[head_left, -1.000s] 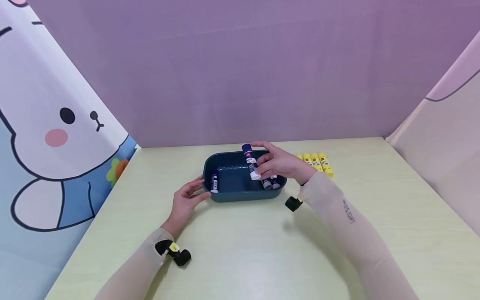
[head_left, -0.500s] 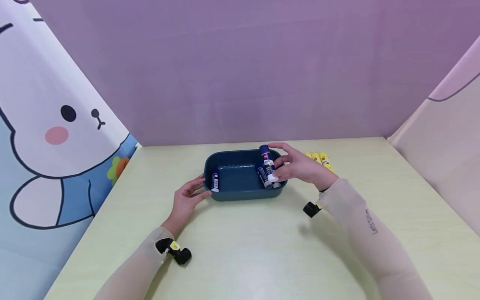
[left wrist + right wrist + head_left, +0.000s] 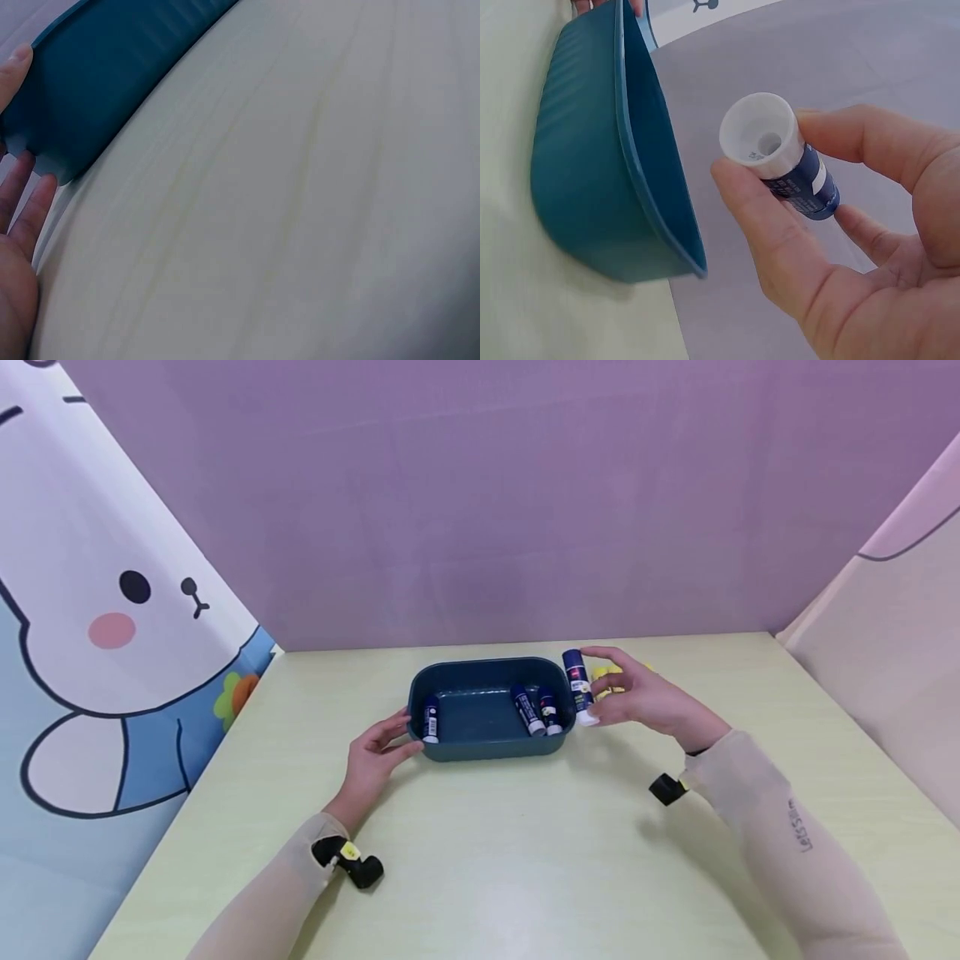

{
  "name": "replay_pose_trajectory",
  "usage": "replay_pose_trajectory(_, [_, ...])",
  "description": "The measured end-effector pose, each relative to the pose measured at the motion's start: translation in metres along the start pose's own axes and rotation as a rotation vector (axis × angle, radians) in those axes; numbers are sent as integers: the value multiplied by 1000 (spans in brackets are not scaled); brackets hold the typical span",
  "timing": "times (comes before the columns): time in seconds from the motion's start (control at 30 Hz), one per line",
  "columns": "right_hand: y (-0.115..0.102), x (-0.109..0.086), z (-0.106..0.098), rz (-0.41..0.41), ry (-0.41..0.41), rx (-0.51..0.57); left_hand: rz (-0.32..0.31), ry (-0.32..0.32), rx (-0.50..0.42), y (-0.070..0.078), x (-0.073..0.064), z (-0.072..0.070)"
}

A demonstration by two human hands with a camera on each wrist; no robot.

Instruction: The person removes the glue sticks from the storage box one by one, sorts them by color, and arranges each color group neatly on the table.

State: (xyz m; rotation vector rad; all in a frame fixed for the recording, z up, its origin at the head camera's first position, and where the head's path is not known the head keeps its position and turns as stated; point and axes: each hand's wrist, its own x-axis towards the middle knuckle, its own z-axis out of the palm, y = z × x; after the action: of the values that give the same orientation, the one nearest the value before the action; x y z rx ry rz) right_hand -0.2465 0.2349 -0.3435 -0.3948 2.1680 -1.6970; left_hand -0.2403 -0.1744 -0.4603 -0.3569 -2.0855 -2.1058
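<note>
My right hand [image 3: 652,697] holds a dark blue glue stick [image 3: 576,681] with a white base, just off the right end of a dark teal plastic bin [image 3: 487,750]. In the right wrist view, thumb and fingertips pinch the glue stick [image 3: 802,184], its hollow white base [image 3: 759,131] facing the camera. My left hand [image 3: 375,758] grips the bin's left end, thumb and fingers spread about its corner; the left wrist view shows fingertips against the bin's wall [image 3: 90,90]. Inside lie similar glue sticks: one [image 3: 430,722] at the left, two [image 3: 528,710] at the right.
Yellow glue sticks [image 3: 602,674] lie on the pale tabletop [image 3: 480,860] to the right of the bin, mostly hidden behind my right hand. A purple backdrop [image 3: 487,527] rises behind the table, with a cartoon-printed panel [image 3: 82,677] on the left.
My right hand has carried the blue glue stick rightward from over the bin to past its right end, uncovering the two sticks there. The left hand stays at the bin.
</note>
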Motion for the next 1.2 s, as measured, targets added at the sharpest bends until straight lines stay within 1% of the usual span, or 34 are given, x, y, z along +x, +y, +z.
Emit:
replay_pose_trajectory(0.23, [9, -17, -7, 27, 22, -13, -4, 2, -2, 2, -1, -1])
replay_pose_trajectory(0.4, [19, -26, -9, 49, 19, 24, -28, 5, -3, 4, -3, 0])
replay_pose_trajectory(0.5, [24, -30, -9, 71, 16, 38, -37, 1, -3, 5, -3, 0])
replay_pose_trajectory(0.73, [38, -36, -9, 122, 10, 33, -17, 6, -9, 4, -2, 0])
replay_pose_trajectory(1.03, [59, -43, -13, 209, -24, 128, 4, 9, -16, 3, -4, 0])
replay_pose_trajectory(1.2, [66, -44, -17, 234, -55, 116, -1, 16, -19, 3, -3, 0])
